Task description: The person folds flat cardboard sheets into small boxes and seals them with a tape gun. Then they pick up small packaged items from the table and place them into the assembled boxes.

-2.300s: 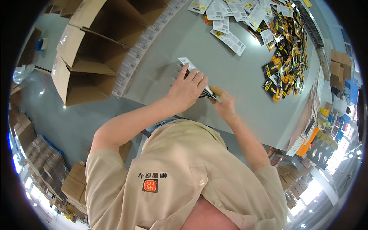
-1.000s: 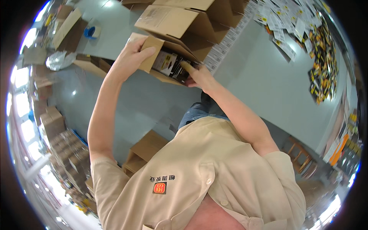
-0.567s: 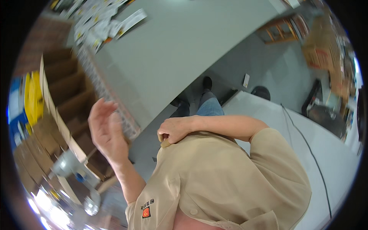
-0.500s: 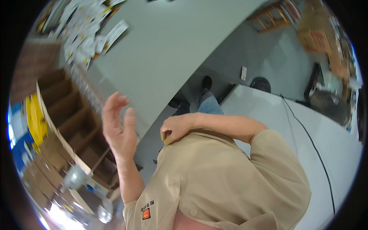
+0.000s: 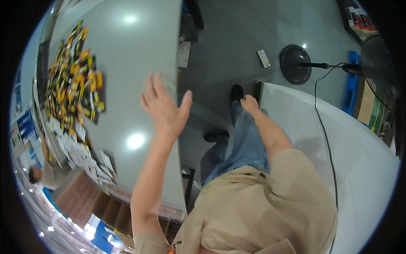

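Note:
My left hand [image 5: 166,111] is raised over the edge of the grey table [image 5: 139,51], its fingers spread and nothing in it. It touches nothing that I can see. My right hand [image 5: 249,103] hangs low beside my jeans, near my shoe, with the fingers curled in; whatever it may hold is hidden. Well to the left of my left hand, a heap of small yellow and black packages [image 5: 76,80] covers part of the table. White packets [image 5: 82,154] lie loosely at the near end of that heap.
A white tabletop [image 5: 296,122] stands to my right, with a black cable [image 5: 325,131] across it. Beyond it, a pedestal fan's round base [image 5: 295,63] rests on the floor. A small white packet [image 5: 263,58] lies nearby. Another person [image 5: 46,173] is at the far left.
My view has swung, bringing the yellow and black heap and the fan into sight. My right hand has left the shirt hem and moved down and outward. My left hand's fingers have spread.

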A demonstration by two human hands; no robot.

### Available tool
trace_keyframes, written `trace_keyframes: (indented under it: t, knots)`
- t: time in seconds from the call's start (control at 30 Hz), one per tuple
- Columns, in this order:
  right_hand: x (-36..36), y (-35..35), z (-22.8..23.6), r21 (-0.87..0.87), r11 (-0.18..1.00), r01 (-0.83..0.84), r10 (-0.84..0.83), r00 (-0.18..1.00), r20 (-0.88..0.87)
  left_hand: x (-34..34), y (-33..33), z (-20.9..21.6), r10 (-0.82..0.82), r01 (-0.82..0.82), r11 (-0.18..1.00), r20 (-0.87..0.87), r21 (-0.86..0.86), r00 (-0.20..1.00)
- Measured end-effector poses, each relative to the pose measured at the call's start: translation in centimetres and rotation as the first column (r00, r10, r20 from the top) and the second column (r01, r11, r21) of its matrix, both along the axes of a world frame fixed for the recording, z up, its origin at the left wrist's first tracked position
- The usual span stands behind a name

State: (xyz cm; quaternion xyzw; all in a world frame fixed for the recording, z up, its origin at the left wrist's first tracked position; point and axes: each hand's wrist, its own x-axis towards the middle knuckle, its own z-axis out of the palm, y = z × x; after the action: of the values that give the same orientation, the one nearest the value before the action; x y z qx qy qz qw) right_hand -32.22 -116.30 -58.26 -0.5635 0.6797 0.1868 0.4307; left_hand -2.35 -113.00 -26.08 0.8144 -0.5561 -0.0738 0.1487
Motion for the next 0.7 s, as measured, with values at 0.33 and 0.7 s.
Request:
trace_keyframes:
  t: [0.33, 0.7]
  knots:
    - [-7.1, -15.3, -17.4, -0.084, 0.996, 0.009, -0.017, 0.996, -0.090, 5.8, -10.6, -7.2, -0.001, -0.012, 0.993, 0.118, 0.115, 0.993]
    - [-13.0, -25.2, -37.2, -0.130, 0.991, 0.019, -0.040, 0.986, -0.165, 2.8, -9.6, -9.4, 0.515, -0.517, 0.820, 0.079, 0.247, 0.854]
